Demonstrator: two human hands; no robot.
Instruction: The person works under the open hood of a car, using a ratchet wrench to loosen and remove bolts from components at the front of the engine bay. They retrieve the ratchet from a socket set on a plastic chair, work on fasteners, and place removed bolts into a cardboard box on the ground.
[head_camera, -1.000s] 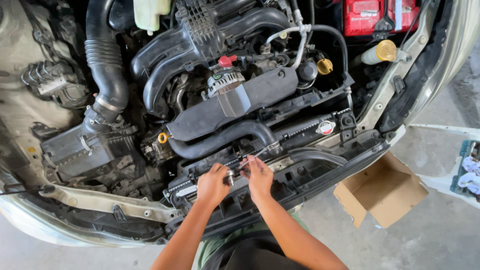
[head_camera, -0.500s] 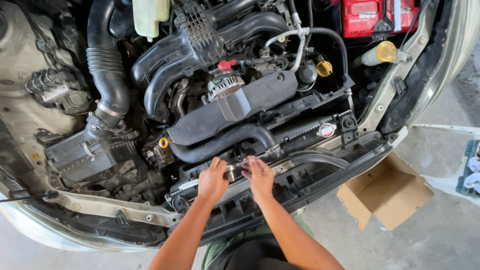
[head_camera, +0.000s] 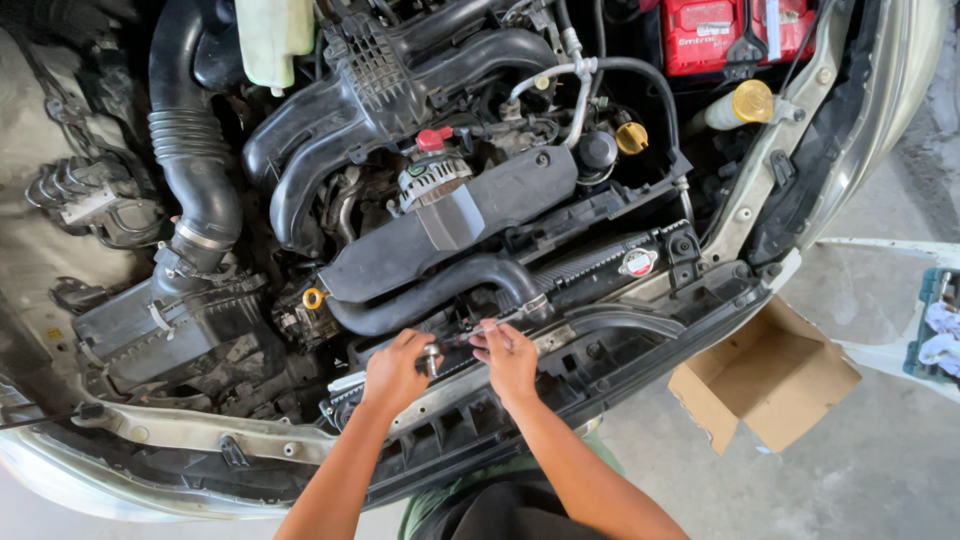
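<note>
Engine bay (head_camera: 420, 200) open; its far and left edges are cut off by the frame. Black radiator hose (head_camera: 430, 290) runs just beyond both hands. Cardboard box (head_camera: 770, 375) sits on the floor well right of the right hand, flaps open; the visible inside shows no contents. Blue bin (head_camera: 935, 325) at the right edge is cut off and holds white cloth. Left hand (head_camera: 395, 370) is closed around a small metal tool (head_camera: 432, 358); its working end is hidden by the fingers. Right hand (head_camera: 510, 355) pinches the thin metal shaft (head_camera: 470, 335) lying between the hands, over the radiator support (head_camera: 560, 340). Tool type cannot be made out.
</note>
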